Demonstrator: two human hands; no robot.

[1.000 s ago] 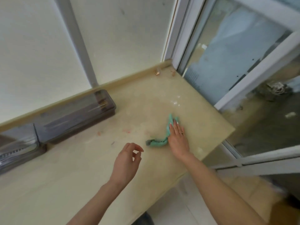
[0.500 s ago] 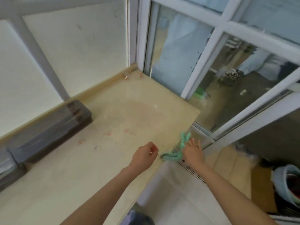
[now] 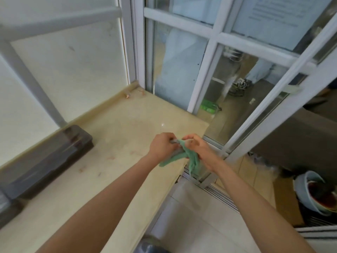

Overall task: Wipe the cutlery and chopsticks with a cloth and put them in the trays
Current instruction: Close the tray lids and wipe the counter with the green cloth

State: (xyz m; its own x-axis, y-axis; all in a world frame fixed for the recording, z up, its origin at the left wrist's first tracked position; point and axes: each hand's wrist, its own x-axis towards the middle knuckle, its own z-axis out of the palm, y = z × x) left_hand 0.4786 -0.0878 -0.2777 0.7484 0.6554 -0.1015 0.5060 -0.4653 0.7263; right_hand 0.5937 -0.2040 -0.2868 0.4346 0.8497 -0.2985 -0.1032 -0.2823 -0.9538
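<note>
A green cloth (image 3: 185, 155) is bunched between my two hands above the counter's right front corner, and one end hangs down past the edge. My left hand (image 3: 161, 146) has its fingers curled and pinches the cloth's left part. My right hand (image 3: 199, 149) grips the cloth from the right. A small grey piece (image 3: 174, 142) shows between my fingers, too blurred to identify. Two dark lidded trays lie along the wall at the left, a long one (image 3: 52, 157) and a second one (image 3: 5, 205) at the frame's edge. I can make out no cutlery or chopsticks.
The beige counter (image 3: 113, 136) ends just under my hands, with tiled floor (image 3: 197, 221) below. A white-framed glass door (image 3: 206, 73) stands to the right. Stacked bowls (image 3: 313, 194) sit on the floor at the lower right. Small copper bits (image 3: 127, 95) lie in the back corner.
My right hand slid the cloth across the counter to its front edge and lifted it. My left hand came over and took hold of it too. The view swung right.
</note>
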